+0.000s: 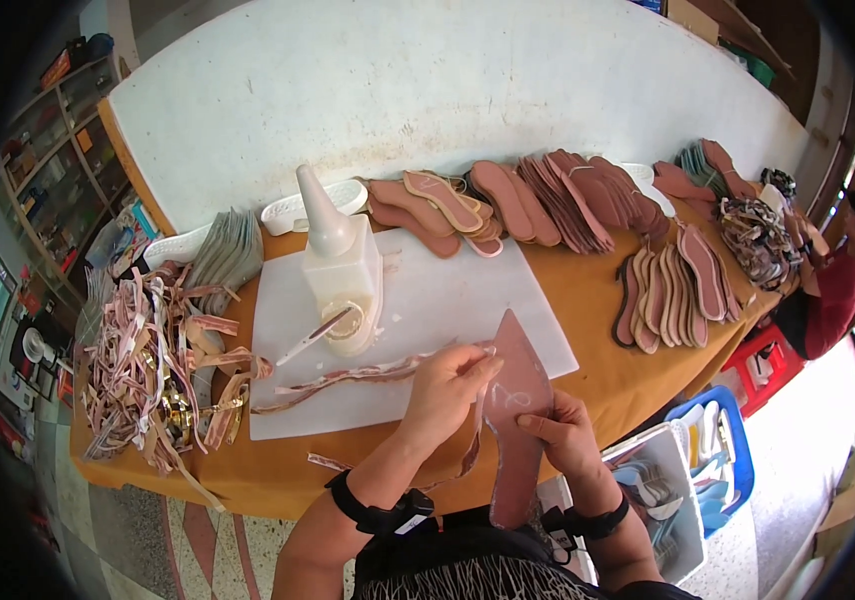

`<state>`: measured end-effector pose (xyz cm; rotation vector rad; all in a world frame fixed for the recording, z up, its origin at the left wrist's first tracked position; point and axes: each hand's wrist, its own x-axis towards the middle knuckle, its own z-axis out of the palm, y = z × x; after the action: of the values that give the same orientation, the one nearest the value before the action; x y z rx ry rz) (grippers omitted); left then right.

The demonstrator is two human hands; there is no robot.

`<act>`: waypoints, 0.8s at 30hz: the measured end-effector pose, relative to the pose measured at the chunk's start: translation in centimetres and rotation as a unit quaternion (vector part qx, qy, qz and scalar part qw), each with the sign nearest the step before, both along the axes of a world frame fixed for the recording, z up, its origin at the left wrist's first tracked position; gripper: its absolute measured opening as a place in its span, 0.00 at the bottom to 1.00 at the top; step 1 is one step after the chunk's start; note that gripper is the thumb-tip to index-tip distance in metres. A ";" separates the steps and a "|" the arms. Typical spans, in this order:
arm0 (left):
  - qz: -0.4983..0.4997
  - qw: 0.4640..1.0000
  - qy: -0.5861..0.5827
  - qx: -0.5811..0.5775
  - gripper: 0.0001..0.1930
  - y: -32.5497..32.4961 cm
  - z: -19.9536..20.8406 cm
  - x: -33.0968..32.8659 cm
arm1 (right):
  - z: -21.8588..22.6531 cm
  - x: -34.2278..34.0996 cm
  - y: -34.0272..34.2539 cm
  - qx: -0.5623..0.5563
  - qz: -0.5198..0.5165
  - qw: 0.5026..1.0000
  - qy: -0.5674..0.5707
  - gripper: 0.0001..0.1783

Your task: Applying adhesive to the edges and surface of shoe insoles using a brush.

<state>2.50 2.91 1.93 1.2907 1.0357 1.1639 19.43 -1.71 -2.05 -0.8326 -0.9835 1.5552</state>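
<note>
My right hand (570, 432) grips a reddish-brown shoe insole (518, 385) by its right edge, thumb on top. The insole is held upright, its pointed end up, with a pale mark on its face. At its left edge, near the point, my left hand (448, 392) is closed in a pinch on a thin strip (476, 440). That strip hangs down along the insole and trails left over the table edge. More long strips (348, 378) lie on the white board (283, 415) behind my left hand. A brush (313, 335) rests in a white glue container (343, 265) on that board.
A tangled heap of strips (143, 370) covers the table's left end. Stacked insoles (568, 205) line the white wall, with more insoles (673, 290) at right. Below stand a white crate (683, 560) and a blue basket (746, 465). A person in red (838, 270) sits at far right.
</note>
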 end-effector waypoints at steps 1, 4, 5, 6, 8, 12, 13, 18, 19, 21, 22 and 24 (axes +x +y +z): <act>-0.007 0.999 0.034 0.012 0.10 0.1 0.2 0.0 | 0.1 0.1 0.0 -0.003 0.004 1.000 -0.005 0.11; -0.029 0.997 0.070 0.018 0.14 0.7 0.5 -0.1 | 0.2 0.6 0.0 -0.007 0.014 1.000 -0.014 0.12; -0.046 0.996 0.079 0.011 0.15 0.9 0.5 -0.1 | 0.2 0.7 0.0 -0.012 0.017 0.999 -0.024 0.12; -0.046 0.996 0.070 0.011 0.15 1.1 0.4 0.0 | 0.1 0.9 0.1 -0.009 0.019 1.000 -0.020 0.12; -0.055 0.997 0.047 -0.010 0.16 1.4 0.1 0.0 | 0.1 1.0 0.1 -0.016 0.019 0.999 -0.038 0.12; -0.091 0.995 -0.006 -0.050 0.15 1.4 -0.6 0.3 | 0.4 1.1 0.2 -0.025 0.002 0.999 -0.035 0.12; -0.106 0.979 -0.129 -0.117 0.14 1.0 -1.0 0.6 | 0.6 1.1 0.3 -0.016 -0.015 1.000 0.000 0.12; -0.185 0.907 -0.304 -0.227 0.15 -1.1 -2.7 0.5 | 1.2 1.1 0.7 -0.001 -0.052 0.997 0.059 0.12; -0.186 0.906 -0.305 -0.227 0.15 -1.3 -2.9 0.6 | 1.2 1.0 0.7 -0.001 -0.055 0.997 0.059 0.12; -0.167 0.901 -0.304 -0.262 0.14 -1.6 -3.3 0.6 | 1.1 0.9 0.6 -0.002 -0.056 0.997 0.060 0.12; -0.168 0.903 -0.304 -0.252 0.14 -1.7 -3.3 0.6 | 1.1 0.8 0.6 -0.001 -0.054 0.996 0.066 0.12; -0.177 0.884 -0.347 -0.261 0.13 -1.8 -3.3 0.5 | 1.1 0.7 0.5 0.000 -0.052 0.996 0.073 0.12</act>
<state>3.01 1.06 -1.35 0.5211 0.4876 0.8677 20.15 -1.23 -0.92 -0.7477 -0.8223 1.5048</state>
